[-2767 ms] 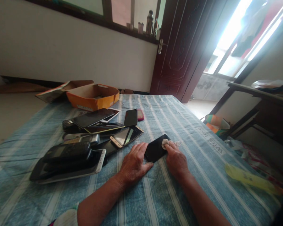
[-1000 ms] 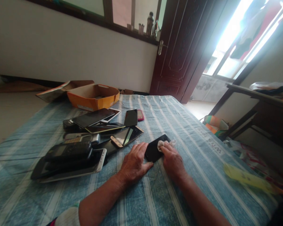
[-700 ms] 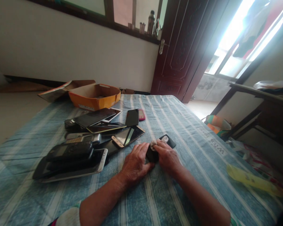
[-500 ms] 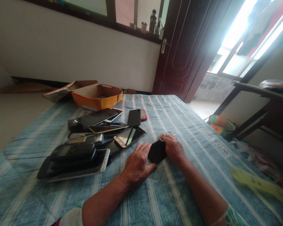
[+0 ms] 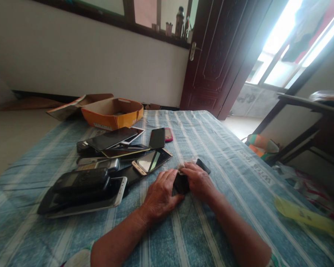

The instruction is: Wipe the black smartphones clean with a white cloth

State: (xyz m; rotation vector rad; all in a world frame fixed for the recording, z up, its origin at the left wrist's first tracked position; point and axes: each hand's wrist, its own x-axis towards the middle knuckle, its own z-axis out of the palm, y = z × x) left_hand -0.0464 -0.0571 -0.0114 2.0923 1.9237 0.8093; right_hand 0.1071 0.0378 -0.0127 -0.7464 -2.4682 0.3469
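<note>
A dark phone (image 5: 203, 167) lies at a slant on the striped cloth, its middle covered by my right hand. My left hand (image 5: 160, 191) grips its near left end between thumb and fingers. A crumpled white tissue (image 5: 180, 167) shows under the fingertips of my right hand (image 5: 198, 180), which presses it onto the phone's surface. Just left of my hands lies a gold-edged smartphone (image 5: 147, 163). Beyond it are a black smartphone (image 5: 157, 138) and a small pink-edged phone (image 5: 169, 134).
Several more phones are heaped at the left, among them a chunky black one (image 5: 80, 181) on a white-edged smartphone (image 5: 117, 198). An orange cardboard box (image 5: 113, 120) stands open behind them. At the right lies a yellow item (image 5: 303, 215) on the striped cloth (image 5: 228, 148).
My right hand has slid left across the phone with the tissue, so the phone's far right end now shows beyond it. My left hand keeps its grip.
</note>
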